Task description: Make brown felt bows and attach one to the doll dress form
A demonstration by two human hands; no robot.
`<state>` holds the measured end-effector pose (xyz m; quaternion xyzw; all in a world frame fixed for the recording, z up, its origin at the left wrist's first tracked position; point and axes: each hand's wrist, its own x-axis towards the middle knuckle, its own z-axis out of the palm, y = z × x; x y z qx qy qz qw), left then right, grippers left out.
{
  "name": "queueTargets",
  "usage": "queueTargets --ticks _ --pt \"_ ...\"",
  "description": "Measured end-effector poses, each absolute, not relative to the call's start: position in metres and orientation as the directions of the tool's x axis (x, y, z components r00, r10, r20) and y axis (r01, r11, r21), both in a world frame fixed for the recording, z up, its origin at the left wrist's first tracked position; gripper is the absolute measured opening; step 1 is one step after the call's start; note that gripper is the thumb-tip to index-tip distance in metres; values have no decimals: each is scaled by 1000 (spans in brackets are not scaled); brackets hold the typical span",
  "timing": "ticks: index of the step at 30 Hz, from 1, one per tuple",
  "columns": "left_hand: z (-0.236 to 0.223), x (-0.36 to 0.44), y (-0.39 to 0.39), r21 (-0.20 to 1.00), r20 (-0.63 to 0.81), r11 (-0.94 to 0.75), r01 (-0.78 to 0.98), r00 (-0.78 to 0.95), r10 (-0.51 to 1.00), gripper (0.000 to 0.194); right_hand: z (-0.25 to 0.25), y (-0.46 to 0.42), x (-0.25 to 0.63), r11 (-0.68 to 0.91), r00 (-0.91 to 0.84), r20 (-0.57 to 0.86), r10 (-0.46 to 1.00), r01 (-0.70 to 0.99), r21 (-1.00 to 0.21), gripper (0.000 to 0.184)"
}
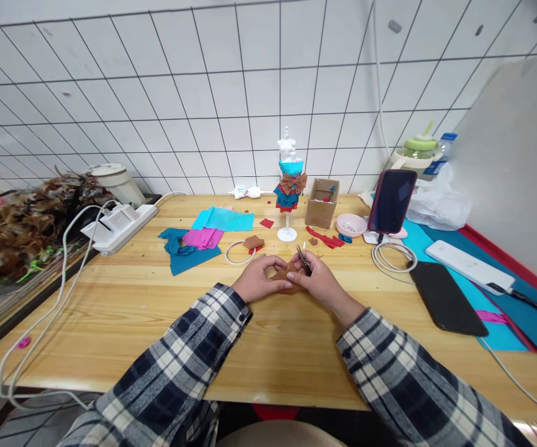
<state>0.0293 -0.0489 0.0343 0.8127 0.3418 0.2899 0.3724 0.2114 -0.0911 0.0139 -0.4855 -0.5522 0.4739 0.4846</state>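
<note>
My left hand [259,279] and my right hand [317,280] meet over the middle of the wooden table [123,316]. Both pinch a small piece of brown fabric [285,273] between them. Small scissors [302,259] also sit in my right hand, blades pointing up and away. Behind my hands stands a miniature dress form [288,180] wearing teal cloth and a brown bow.
Teal and pink fabric scraps [203,239] lie left of the form, beside a white ring [238,252]. A cardboard box [323,202], pink dish [351,224], propped phone [392,201], coiled cable [393,256], dark phone [447,298] and power strip [119,225] surround the work area.
</note>
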Motion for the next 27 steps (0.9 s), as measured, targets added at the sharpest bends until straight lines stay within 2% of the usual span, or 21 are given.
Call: queueTargets --ticks 4,10,12,15,20,24,27 --pt "31 32 -49 780 210 -476 406 547 810 21 14 -90 213 97 -14 96 995 138 -986 37" --pt "34 32 -50 791 202 -451 415 518 831 24 16 -88 214 116 35 123 992 146 -982 25" --pt "36 32 -51 818 214 -439 372 510 833 32 16 -88 213 126 57 136 989 156 -980 24" --pt "38 35 -54 869 220 -406 282 515 829 53 18 -90 210 115 52 124 991 148 -982 28" --pt "33 39 -54 911 186 -333 243 480 857 28 21 -96 205 61 10 63 998 140 -988 35" --pt "28 37 -51 913 176 -326 246 485 857 25 24 -97 206 129 86 159 983 284 -950 31" --pt "28 36 -50 875 186 -377 303 508 841 25 24 -96 208 93 103 133 986 327 -940 29"
